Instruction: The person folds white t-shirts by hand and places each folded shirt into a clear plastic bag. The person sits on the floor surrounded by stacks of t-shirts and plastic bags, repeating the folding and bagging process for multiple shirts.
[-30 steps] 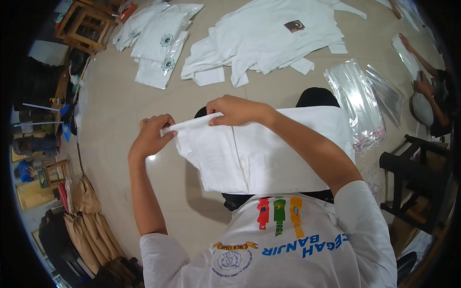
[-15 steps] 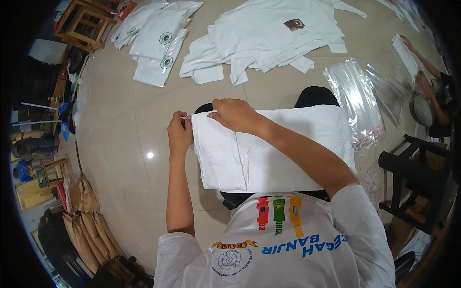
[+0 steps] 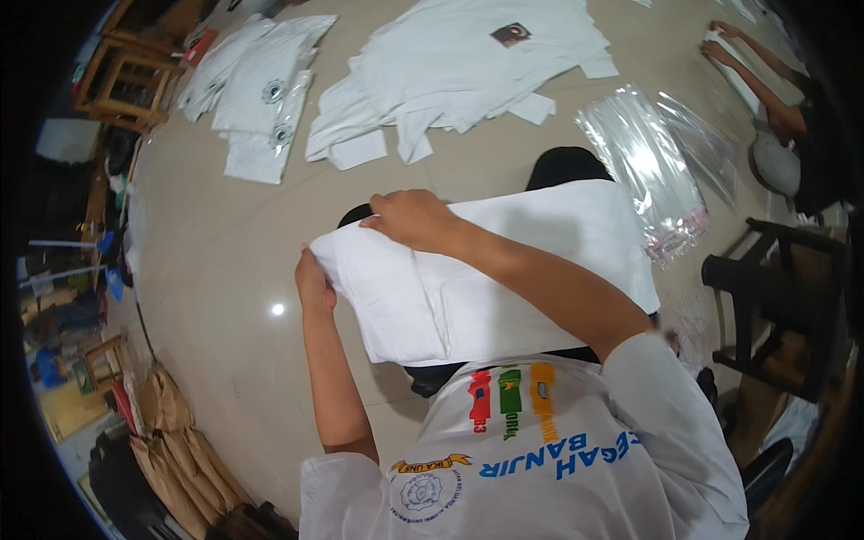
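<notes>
Across my lap lies a folded white shirt [image 3: 396, 292], its long side running left to right and a vertical fold line near its left end. My left hand [image 3: 314, 282] grips the far left corner, fingers mostly hidden behind the cloth and thumb on the near side. At the far edge, a little to the right, my right hand [image 3: 414, 219] pinches the fabric, its forearm crossing over the shirt. The cloth between both hands is pulled up slightly off the lap.
A wide pile of white shirts [image 3: 450, 72] covers the floor ahead. Left of it lie shirts in clear bags [image 3: 261, 99]. Empty clear plastic bags [image 3: 634, 153] lie to the right, near a black stool [image 3: 765, 292]. A co-worker's hands [image 3: 720, 49] hold white cloth at far right.
My left hand has moved left and toward me, drawing the shirt's left corner outward. My right hand keeps its pinch on the far edge. The whole view has shifted slightly.
</notes>
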Demonstrator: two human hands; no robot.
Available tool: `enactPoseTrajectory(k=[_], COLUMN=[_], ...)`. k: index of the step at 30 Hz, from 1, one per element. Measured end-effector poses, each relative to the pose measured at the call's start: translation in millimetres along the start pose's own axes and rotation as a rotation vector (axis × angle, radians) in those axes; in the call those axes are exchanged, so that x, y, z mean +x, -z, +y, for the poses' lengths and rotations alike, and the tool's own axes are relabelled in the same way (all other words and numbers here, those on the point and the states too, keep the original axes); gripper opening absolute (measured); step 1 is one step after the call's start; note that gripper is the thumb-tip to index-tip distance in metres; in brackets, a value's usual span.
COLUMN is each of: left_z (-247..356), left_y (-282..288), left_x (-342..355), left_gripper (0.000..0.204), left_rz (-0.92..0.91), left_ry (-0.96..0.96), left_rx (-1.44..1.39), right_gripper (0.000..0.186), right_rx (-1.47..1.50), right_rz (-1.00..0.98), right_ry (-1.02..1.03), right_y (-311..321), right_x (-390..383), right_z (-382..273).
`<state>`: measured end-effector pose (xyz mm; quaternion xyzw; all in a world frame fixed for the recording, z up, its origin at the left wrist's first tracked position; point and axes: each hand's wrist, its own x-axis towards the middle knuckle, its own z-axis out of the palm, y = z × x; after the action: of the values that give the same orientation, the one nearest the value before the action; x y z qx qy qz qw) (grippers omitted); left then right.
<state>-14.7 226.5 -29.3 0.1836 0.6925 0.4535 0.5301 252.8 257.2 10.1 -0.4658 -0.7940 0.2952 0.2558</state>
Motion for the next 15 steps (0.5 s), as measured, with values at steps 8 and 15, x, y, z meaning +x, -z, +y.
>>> enactPoseTrajectory(k=[8, 15], left_z=[8.5, 11.2], left_y=[-2.7, 19.4], left_x=[2.0, 5.0], left_gripper=[0.043, 0.031], left_rz=[-0.093, -0.157], left_ry=[-0.169, -0.364], left_rx=[0.071, 0.31], right_gripper=[0.048, 0.049], right_rx=[-0.022, -0.059], right_rz=[0.025, 0.025], right_ry=[0.0, 0.013], right_y=[-0.4, 4.1], right_x=[-2.9, -5.3], right_z=[2.5, 1.6])
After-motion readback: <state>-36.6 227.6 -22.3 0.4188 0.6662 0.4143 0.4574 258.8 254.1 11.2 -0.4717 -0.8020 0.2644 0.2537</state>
